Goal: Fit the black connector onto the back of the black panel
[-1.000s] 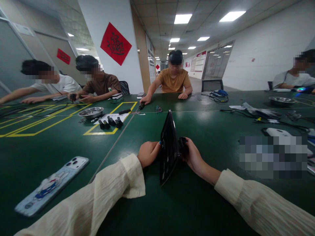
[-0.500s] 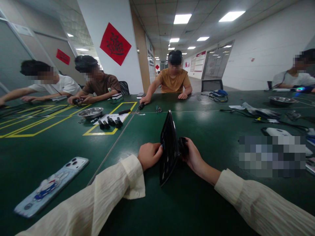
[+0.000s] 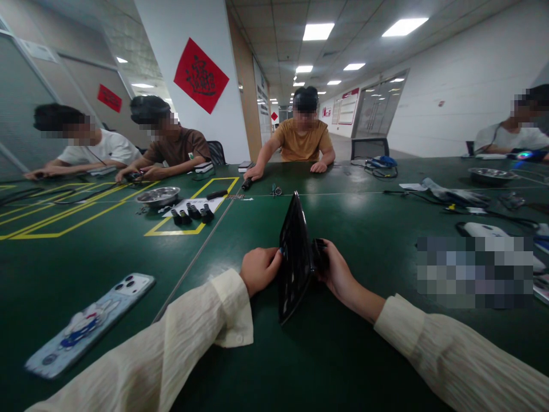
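A flat black panel (image 3: 292, 252) stands on its edge on the green table (image 3: 326, 355), tilted slightly, straight in front of me. My left hand (image 3: 257, 269) presses its fingertips against the panel's left face. My right hand (image 3: 337, 272) grips the panel's right side, where a small black part (image 3: 319, 254) sits under the fingers. Both arms wear cream sleeves.
A phone in a light blue case (image 3: 88, 325) lies at the near left. A metal bowl (image 3: 158, 196) and several small black parts (image 3: 191, 213) sit inside yellow floor-tape lines farther left. Cables and devices (image 3: 454, 199) lie at the right. Other people sit across the table.
My hands and the panel stay nearly still. The person at the far left has drawn an outstretched arm inward.
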`<state>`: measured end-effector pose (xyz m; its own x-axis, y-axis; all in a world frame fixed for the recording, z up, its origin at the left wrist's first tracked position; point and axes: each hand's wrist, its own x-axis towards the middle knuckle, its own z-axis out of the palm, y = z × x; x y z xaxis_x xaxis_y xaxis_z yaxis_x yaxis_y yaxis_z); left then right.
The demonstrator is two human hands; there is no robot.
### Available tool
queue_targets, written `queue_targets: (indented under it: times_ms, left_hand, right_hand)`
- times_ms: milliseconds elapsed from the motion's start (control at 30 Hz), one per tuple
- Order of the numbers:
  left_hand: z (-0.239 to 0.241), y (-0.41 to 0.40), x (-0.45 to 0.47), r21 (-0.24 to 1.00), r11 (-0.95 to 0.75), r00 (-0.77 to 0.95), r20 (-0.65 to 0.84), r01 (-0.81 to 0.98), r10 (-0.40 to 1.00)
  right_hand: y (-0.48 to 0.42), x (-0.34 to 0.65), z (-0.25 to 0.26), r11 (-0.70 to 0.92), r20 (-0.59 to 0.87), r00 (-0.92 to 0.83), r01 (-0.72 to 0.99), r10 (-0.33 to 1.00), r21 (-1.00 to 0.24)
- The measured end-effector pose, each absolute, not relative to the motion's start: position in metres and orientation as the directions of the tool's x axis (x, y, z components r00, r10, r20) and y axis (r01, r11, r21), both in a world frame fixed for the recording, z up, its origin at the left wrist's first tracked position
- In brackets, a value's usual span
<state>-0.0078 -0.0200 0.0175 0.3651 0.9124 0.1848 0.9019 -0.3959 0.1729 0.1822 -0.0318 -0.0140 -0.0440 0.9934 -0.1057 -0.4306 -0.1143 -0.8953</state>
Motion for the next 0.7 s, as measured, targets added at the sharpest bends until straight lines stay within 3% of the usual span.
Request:
queue_targets:
  times_ms: [300, 567, 700]
  left_hand:
    - [0.0179, -0.0222, -0.0076, 0.183, -0.456, 0.417, 0.213, 0.871, 0.883]
    - [0.0162, -0.0171, -0.0111, 0.333, -0.548, 0.514, 0.191, 0.768, 0.836]
    - [0.0139, -0.0160, -0.0116, 0.331, -0.504, 0.472, 0.176, 0.798, 0.864]
  right_hand:
    - [-0.0326, 0.1814, -0.0110, -0.127, -0.132, -0.019, -0.424, 0.991, -0.896]
    - [-0.0317, 0.1829, -0.0141, -0.108, -0.101, -0.040, -0.433, 0.994, -0.895]
    - [-0.0317, 0.1824, -0.0136, -0.106, -0.102, -0.034, -0.427, 0.994, -0.898]
